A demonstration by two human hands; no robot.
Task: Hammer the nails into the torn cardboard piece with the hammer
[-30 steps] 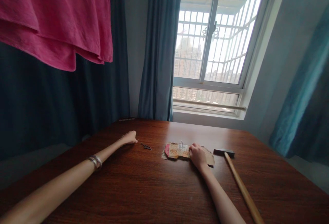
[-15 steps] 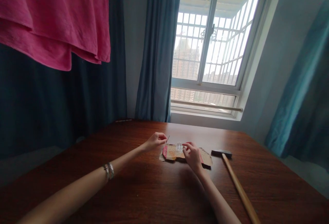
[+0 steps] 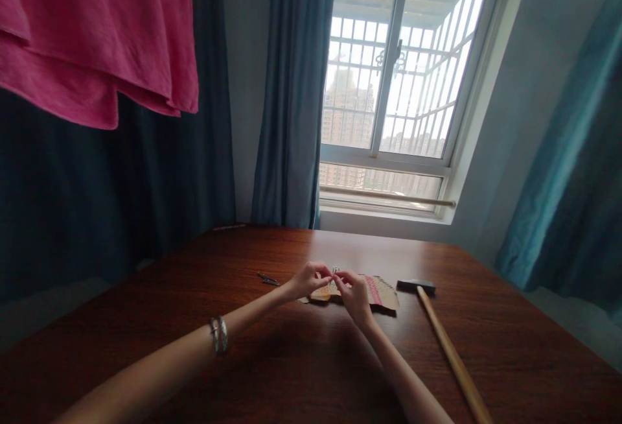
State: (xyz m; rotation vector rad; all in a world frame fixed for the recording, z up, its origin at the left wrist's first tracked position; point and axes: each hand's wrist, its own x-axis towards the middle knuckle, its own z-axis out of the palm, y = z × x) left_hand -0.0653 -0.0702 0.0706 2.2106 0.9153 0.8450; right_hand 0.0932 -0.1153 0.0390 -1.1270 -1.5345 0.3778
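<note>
My left hand (image 3: 313,278) is closed in a pinch over a patterned piece of cardboard (image 3: 383,293). The thin nail it held a moment ago is now hidden by the fingers. My right hand (image 3: 353,291) is closed too, thumb and index fingertips meeting those of the left. Whatever lies between the right fingertips is too small to make out. Just behind the fingertips, upright nails (image 3: 335,269) show in part above the cardboard. Left of my left hand, several loose dark nails (image 3: 268,279) lie on the table.
To the right of the cardboard lies a hammer (image 3: 424,289), its long wooden handle running toward me on the brown wooden table (image 3: 272,372). Blue curtains (image 3: 291,100) and a barred window (image 3: 383,87) stand behind. A pink cloth (image 3: 107,35) hangs at upper left.
My left hand has moved right with the nail, bringing its fingertips to those of my right hand. The right hand has shifted slightly left and closed. Loose nails have come into view at left.
</note>
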